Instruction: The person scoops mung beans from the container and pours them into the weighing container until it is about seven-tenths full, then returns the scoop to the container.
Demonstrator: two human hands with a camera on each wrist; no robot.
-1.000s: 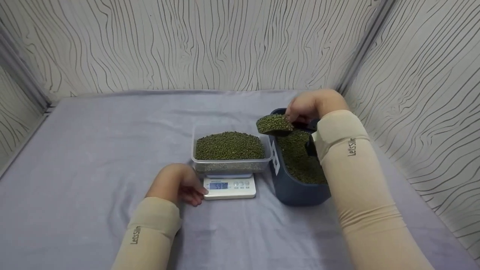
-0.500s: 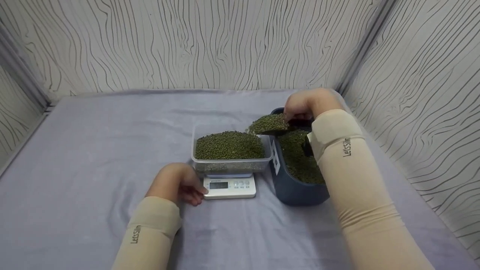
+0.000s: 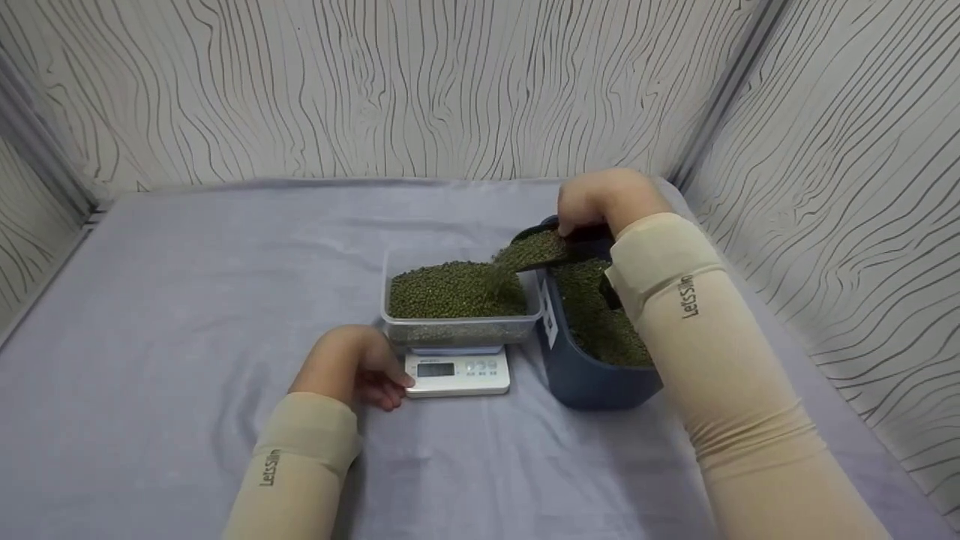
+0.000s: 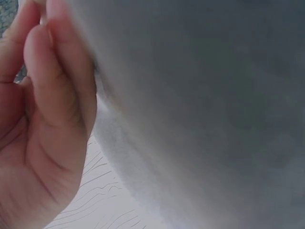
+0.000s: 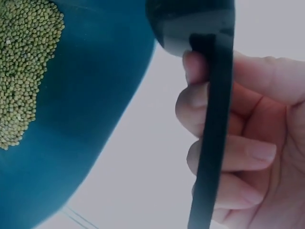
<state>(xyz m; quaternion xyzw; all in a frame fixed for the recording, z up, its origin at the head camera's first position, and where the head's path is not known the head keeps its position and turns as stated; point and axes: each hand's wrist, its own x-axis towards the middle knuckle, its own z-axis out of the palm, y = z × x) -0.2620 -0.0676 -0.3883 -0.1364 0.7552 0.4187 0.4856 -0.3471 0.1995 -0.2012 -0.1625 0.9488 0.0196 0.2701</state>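
My right hand (image 3: 596, 199) grips a black scoop (image 5: 217, 119) by its handle, fingers curled around it in the right wrist view. Tilted left, the scoop pours green mung beans (image 3: 532, 251) into a clear plastic container (image 3: 465, 322), where more beans lie heaped. Under that container is a white kitchen scale (image 3: 457, 384); its display cannot be read. At the scale's front left corner rests my left hand (image 3: 360, 364), thumb touching the edge and the other fingers loosely bent beside it. In the left wrist view those fingers (image 4: 52, 86) show close up.
A deep blue bin (image 3: 600, 386) holding mung beans stands right beside the clear container, under my right forearm. A greyish-lilac cloth (image 3: 187, 300) covers the table. Patterned white panels (image 3: 375, 90) rise behind it and at both sides.
My right hand has moved left and tipped the scoop, and beans now fall into the container. The scale's display, lit with digits a second ago, is unreadable now. My left hand stays put.
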